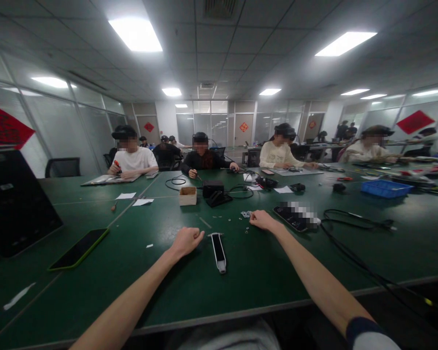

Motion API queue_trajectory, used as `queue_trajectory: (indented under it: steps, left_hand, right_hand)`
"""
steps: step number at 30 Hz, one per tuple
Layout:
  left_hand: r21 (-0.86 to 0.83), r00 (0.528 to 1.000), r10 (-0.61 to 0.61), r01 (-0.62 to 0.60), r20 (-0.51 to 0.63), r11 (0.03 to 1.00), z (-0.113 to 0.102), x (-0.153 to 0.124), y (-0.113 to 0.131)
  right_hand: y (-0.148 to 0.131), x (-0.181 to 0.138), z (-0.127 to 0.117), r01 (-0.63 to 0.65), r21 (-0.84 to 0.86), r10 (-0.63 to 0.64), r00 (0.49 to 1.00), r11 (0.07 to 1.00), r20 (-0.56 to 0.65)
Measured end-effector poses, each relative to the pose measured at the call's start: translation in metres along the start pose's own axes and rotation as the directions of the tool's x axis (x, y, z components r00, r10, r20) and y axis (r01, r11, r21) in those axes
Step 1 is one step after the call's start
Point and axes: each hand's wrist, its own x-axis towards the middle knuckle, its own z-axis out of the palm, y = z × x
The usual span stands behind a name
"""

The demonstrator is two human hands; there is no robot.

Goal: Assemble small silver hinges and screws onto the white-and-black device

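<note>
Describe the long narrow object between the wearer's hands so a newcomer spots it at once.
On the big green table, look between the left hand and the right hand. A narrow black strip with silvery ends lies there, far slimmer than the green-edged phone at left.

Big green table (241, 287), pretty cluttered. Up front there's a slim black-and-silver gadget (218, 252), with tiny washers (246, 227) and a small metal bracket (245, 214) just past it. Green-cased phone (78, 249) off left, black phone (291, 218) and loose cable (350, 221) right. Cardboard box (188, 195) and blue tray (385, 188) further back.
</note>
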Motion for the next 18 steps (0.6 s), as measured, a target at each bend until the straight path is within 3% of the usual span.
queue_trajectory:
  steps: [5, 10, 13, 18]
  left_hand:
    - [-0.015, 1.0, -0.001, 0.002, 0.019, 1.0, -0.002, -0.002, 0.002]
    - [-0.033, 1.0, -0.007, 0.008, 0.023, 0.999, -0.006, -0.004, 0.005]
    - [-0.079, 0.999, 0.019, -0.017, 0.026, 0.997, -0.006, -0.005, 0.006]
    - [-0.122, 0.995, 0.088, -0.08, 0.054, 0.989, -0.003, -0.006, 0.007]
  right_hand:
    - [-0.004, -0.004, -0.002, -0.004, 0.08, -0.001, 0.998, 0.997, 0.057]
    - [-0.022, -0.011, -0.008, 0.079, 0.102, -0.077, 0.997, 0.992, -0.02]
    - [-0.042, -0.018, -0.005, 0.189, 0.138, -0.178, 0.98, 0.972, -0.088]
    - [-0.08, -0.029, 0.009, 0.422, 0.275, -0.392, 0.906, 0.864, -0.161]
